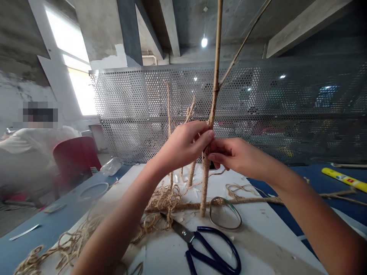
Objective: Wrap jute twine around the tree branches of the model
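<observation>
An upright branch (215, 91) with a thin side shoot stands in front of me, its lower part (204, 183) wrapped in twine down to the white board. My left hand (190, 141) is closed around the branch at the top of the wrapping, thumb and fingers pinched together. Just below and to the right, my right hand (232, 152) also pinches at the branch; whatever strand lies between its fingers is hidden. Behind my hands stand shorter wrapped twigs (191, 173). Scissors (200, 244) with dark blue handles lie below, beside loose twine (166, 196).
A twine-wrapped branch (246, 200) lies across the white board (275, 236). Right of it is a yellow tube (344, 179). A clear plastic cup (111, 166) lies on the blue table at left. Behind rises a perforated metal screen (129, 99). A person sits near a red chair (76, 152).
</observation>
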The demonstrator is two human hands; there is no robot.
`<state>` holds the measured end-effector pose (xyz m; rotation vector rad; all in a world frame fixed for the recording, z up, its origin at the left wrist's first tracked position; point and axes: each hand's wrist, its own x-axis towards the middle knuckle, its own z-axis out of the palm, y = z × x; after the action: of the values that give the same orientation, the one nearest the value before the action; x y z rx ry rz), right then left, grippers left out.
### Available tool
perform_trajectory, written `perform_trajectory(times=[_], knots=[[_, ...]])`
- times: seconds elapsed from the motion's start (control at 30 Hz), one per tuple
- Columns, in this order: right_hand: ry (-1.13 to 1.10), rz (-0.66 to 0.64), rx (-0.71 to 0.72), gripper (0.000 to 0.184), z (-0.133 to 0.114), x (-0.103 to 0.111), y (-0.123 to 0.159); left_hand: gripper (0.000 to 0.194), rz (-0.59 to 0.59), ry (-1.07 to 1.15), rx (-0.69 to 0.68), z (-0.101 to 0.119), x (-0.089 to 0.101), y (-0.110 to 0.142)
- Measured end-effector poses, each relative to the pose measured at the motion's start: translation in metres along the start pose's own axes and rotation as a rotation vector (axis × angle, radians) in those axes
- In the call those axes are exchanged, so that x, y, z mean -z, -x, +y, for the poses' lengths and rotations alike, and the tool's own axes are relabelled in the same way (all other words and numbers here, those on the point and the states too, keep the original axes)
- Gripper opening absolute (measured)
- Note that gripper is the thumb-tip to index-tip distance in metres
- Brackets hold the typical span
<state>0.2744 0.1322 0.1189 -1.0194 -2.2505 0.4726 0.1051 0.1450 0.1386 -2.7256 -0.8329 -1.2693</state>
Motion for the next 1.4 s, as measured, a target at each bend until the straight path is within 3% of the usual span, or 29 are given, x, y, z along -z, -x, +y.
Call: perform_trajectory(times=[0.13,0.3,0.4,0.53,0.73,0.87,0.93,1.1,1.4], knots=[[-0.015,-0.028,-0.015,0.014,-0.001,0.002,0.000,0.017,-0.035,0.168,0.024,-0.008,0.000,-0.001],[0.080,-0.017,-0.068,0.020,-0.001,0.005,0.002,0.017,-0.013,0.171,0.052,-0.016,-0.002,-0.001],[0.135,-0.013,-0.067,0.020,-0.003,0.006,0.004,0.018,0.027,0.181,0.072,-0.015,-0.001,0.000],[0.145,-0.026,-0.065,0.015,-0.007,0.008,0.008,0.018,-0.013,0.241,0.084,-0.006,0.000,0.001],[0.041,-0.015,0.004,0.008,-0.007,0.006,0.009,0.017,0.080,0.068,0.037,0.008,-0.005,0.002],[-0.083,-0.013,0.022,0.025,-0.008,0.006,0.009,0.022,0.110,0.031,0.041,0.010,-0.007,0.000],[-0.085,-0.016,0.016,0.027,-0.009,0.006,0.009,0.023,0.128,0.018,0.055,0.009,-0.007,0.000],[-0.049,-0.039,-0.048,0.012,-0.004,0.004,0.006,0.016,0.112,0.001,0.083,0.005,-0.008,0.002],[-0.042,0.063,-0.050,0.016,0.000,-0.008,-0.002,0.022,0.171,-0.080,0.138,0.002,-0.011,0.001]])
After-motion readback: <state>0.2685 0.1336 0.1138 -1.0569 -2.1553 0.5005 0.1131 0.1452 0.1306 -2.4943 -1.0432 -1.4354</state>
